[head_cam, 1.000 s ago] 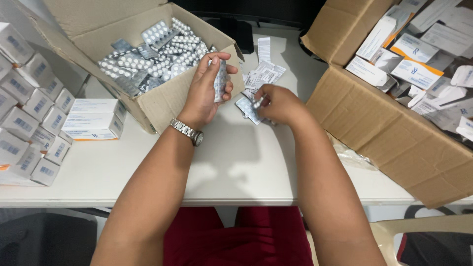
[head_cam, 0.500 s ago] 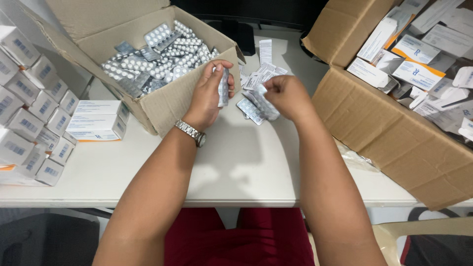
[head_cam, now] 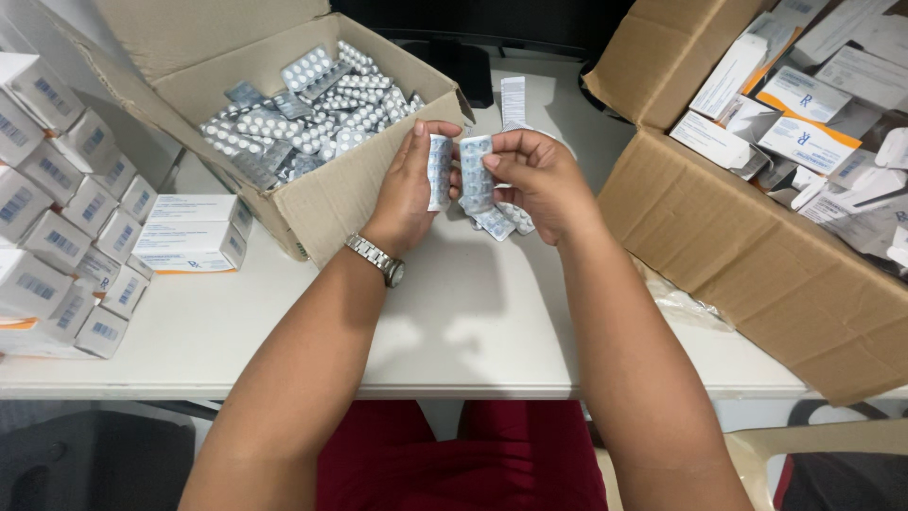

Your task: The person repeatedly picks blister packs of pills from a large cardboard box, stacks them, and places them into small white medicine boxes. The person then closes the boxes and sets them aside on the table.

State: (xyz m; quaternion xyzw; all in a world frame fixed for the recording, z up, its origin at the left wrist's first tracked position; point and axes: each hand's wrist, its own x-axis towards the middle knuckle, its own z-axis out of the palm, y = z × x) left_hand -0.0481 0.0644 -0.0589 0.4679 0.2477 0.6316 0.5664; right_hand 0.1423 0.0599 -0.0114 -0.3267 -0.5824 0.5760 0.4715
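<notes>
right cardboard box (head_cam: 757,255) cut off by right edge; stacked small cartons (head_cam: 57,218) cut off at left; loose blister strips (head_cam: 501,220) partly hidden under right hand (head_cam: 539,185).

Left hand (head_cam: 409,194), right hand (head_cam: 537,185) raised together — fingers pinched.

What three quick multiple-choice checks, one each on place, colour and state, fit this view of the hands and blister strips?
1. Where is the box of loose blister strips?
A. front left of the hands
B. on the floor
C. on the chair

2. What colour are the trousers?
A. green
B. red
C. white

3. What is the left hand doing?
A. lying flat on the table
B. reaching into a box
C. holding a strip upright

Answers:
1 A: the open carton stands on the table, left of the hands.
2 B: red cloth shows below the table edge.
3 C: its fingers pinch a strip, facing the right hand.
</notes>
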